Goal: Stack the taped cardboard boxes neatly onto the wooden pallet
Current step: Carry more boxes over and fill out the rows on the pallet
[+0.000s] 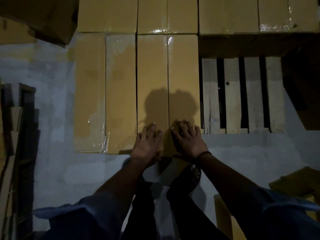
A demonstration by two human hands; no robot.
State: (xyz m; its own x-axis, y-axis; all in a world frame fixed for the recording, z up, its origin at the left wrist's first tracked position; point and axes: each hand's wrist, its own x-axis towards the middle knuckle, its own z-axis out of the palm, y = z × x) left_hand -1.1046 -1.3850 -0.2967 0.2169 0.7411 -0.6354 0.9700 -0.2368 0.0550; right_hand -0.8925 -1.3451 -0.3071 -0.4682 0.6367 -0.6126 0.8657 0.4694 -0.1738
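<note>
A long taped cardboard box [167, 75] lies on the wooden pallet [242, 94], beside a second long box [105, 90] to its left. My left hand [147, 144] and my right hand [187, 139] rest flat with straight fingers on the near end of the middle box, side by side. A row of taped boxes [173, 14] stands across the back of the pallet. Bare pallet slats show to the right of the middle box.
Grey concrete floor [52, 161] surrounds the pallet. Flattened cardboard and wooden pieces [15, 135] lean at the left edge. More boxes sit at the lower right [297, 184] and upper left [43, 16]. My sandalled foot [194, 175] stands just before the pallet.
</note>
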